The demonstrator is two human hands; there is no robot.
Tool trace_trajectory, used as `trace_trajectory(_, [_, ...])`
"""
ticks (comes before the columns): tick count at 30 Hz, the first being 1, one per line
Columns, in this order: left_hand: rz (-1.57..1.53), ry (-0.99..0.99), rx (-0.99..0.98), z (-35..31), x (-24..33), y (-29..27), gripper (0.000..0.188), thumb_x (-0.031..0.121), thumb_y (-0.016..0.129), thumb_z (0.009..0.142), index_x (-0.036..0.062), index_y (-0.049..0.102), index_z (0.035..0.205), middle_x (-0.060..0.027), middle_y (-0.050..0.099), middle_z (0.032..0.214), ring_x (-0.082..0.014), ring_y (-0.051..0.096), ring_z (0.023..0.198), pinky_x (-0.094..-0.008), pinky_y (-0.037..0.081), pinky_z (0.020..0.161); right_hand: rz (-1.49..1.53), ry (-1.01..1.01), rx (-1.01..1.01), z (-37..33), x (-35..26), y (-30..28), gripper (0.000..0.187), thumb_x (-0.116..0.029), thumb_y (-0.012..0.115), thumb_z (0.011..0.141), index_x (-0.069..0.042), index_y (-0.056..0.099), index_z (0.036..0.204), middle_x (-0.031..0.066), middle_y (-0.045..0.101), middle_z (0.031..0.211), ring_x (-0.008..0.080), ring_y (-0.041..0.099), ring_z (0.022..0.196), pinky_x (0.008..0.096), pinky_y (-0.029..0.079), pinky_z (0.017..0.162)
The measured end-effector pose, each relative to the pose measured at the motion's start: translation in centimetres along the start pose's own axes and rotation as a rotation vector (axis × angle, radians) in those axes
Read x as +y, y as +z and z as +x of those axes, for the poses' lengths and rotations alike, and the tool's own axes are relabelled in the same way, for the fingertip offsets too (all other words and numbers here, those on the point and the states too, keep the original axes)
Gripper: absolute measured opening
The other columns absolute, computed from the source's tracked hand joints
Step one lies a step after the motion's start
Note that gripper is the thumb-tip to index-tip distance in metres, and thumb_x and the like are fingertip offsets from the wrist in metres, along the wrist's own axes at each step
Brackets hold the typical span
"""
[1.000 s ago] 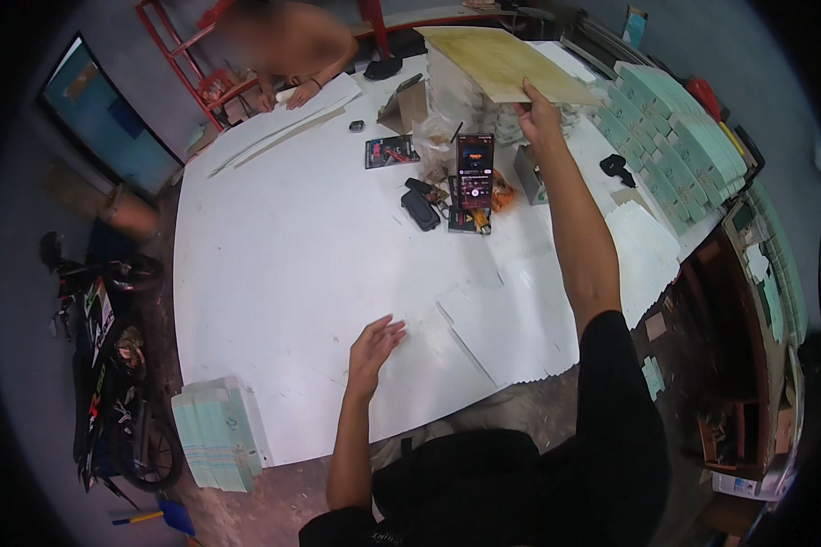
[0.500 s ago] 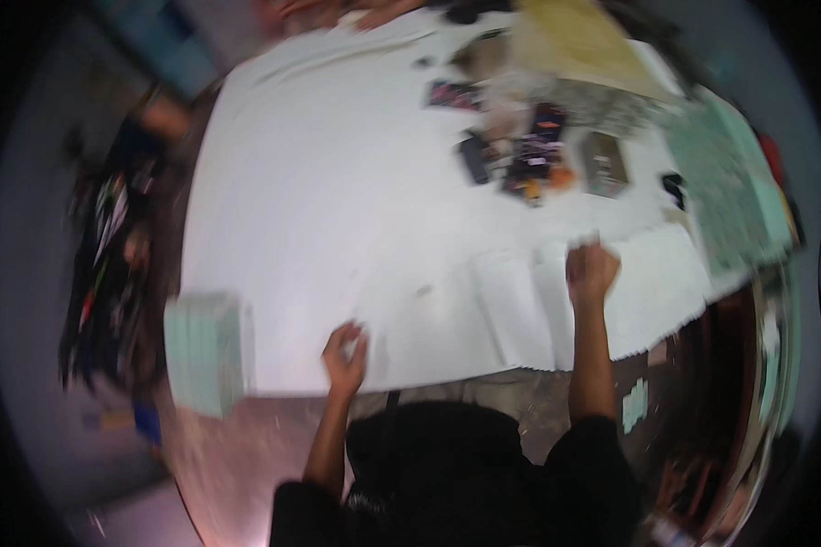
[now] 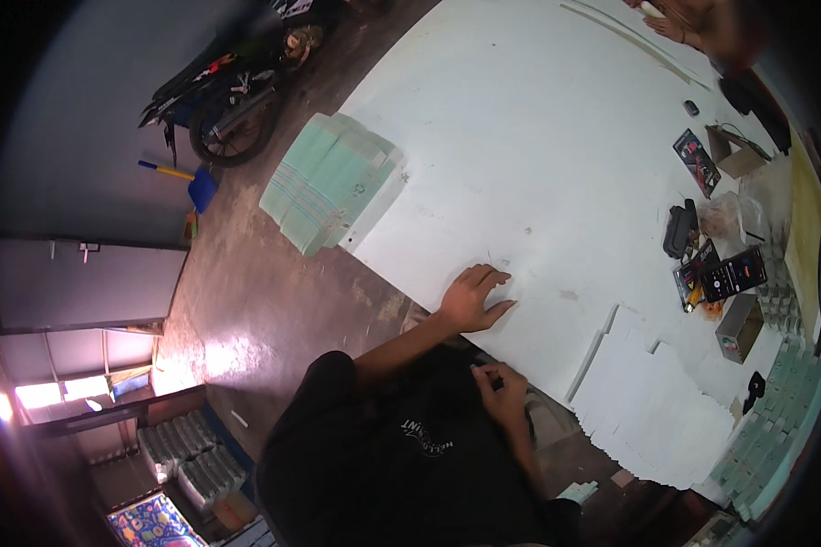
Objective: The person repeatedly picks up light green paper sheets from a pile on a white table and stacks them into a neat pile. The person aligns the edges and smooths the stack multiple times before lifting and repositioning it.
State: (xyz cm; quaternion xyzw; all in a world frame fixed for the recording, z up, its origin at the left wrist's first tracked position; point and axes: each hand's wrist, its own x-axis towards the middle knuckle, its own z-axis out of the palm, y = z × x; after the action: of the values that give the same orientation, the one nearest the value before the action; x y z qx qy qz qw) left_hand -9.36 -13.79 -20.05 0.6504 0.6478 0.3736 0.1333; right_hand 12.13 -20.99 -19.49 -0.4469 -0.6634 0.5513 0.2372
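Observation:
My left hand (image 3: pixel 472 299) is over the near edge of the white table (image 3: pixel 483 137), fingers spread and the thumb apart, with nothing in it. Close to my body, just off the table edge, my right hand (image 3: pixel 504 398) is closed, thumb and fingers drawn together. Whatever its fingertips pinch, if anything, is too small to name. To the right of both hands lie overlapping white paper sheets (image 3: pixel 648 410) with uneven edges. A thick stack of pale green printed papers (image 3: pixel 333 182) sits on the table's left corner, apart from my hands.
On the right are a lit phone (image 3: pixel 734 273), a small open box (image 3: pixel 740 328), a black case (image 3: pixel 678 230) and more green paper stacks (image 3: pixel 766 428). Another person's hand (image 3: pixel 675 23) rests at the far edge. A motorcycle (image 3: pixel 237 109) and a blue dustpan (image 3: pixel 202 190) stand left.
The view has swung left, bringing the green stack nearer the middle. My right hand has left the white sheets and come back toward my body; my left hand has opened over the table.

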Motion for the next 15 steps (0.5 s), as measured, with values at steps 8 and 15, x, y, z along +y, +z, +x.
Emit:
trace_trajectory(8, [-0.138,-0.085,-0.147,-0.6,-1.2,0.2,0.033,0.020,0.080,0.090,0.0053,0.071,0.118,-0.0170,0.072,0.116,-0.0389,0.067,0.109,-0.0494,0.052,0.099,-0.097,0.277,-0.050,-0.4,-2.9,-2.9,0.033,-0.034,0.076,0.098,-0.001,0.074,0.094,0.0180,0.072,0.079,0.0309,0.069,0.069,0.0404,0.055,0.067])
trace_trajectory(15, [-0.140,-0.375,-0.888,-9.4,-0.3,-7.0,0.040,0.037,0.071,0.098,0.0027,0.070,0.118,-0.0177,0.073,0.110,-0.0404,0.070,0.105,-0.0504,0.056,0.091,-0.206,0.843,0.292,-10.6,0.2,-3.6,0.038,-0.035,0.080,0.094,-0.001,0.074,0.110,0.0169,0.078,0.093,0.0267,0.076,0.085,0.0383,0.058,0.077])
